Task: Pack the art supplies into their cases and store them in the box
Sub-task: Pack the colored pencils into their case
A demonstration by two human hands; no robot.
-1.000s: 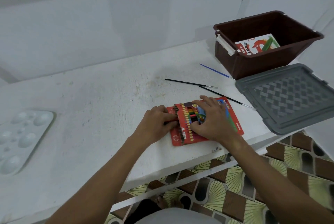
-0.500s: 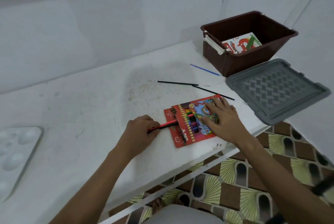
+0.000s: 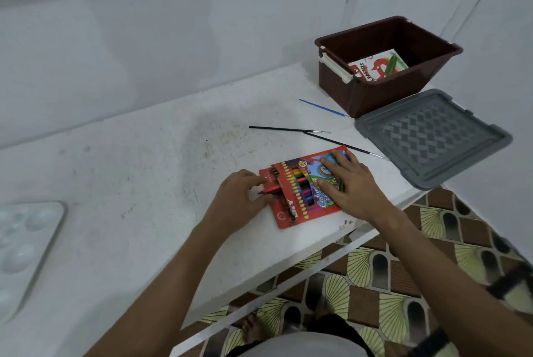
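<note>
A red colour-pencil case (image 3: 291, 206) lies flat near the table's front edge, with several pencils showing in its window. My left hand (image 3: 239, 201) pinches a red pencil (image 3: 277, 188) whose far end sits inside the case's open left end. My right hand (image 3: 354, 183) presses flat on the right half of the case. Behind lie two black paintbrushes (image 3: 288, 129) (image 3: 343, 145) and a blue one (image 3: 323, 108). The brown box (image 3: 372, 97) stands at the back right with a pastels case (image 3: 375, 67) inside.
The box's grey lid (image 3: 432, 137) lies upside down at the table's right end, overhanging the edge. A white paint palette (image 3: 26, 253) sits at the far left. The wall runs close behind the white table (image 3: 129, 183). Patterned floor shows below the front edge.
My left hand drew a red pencil part way out to the left, and it now sits further back in the case. My right hand slid towards the case's right end.
</note>
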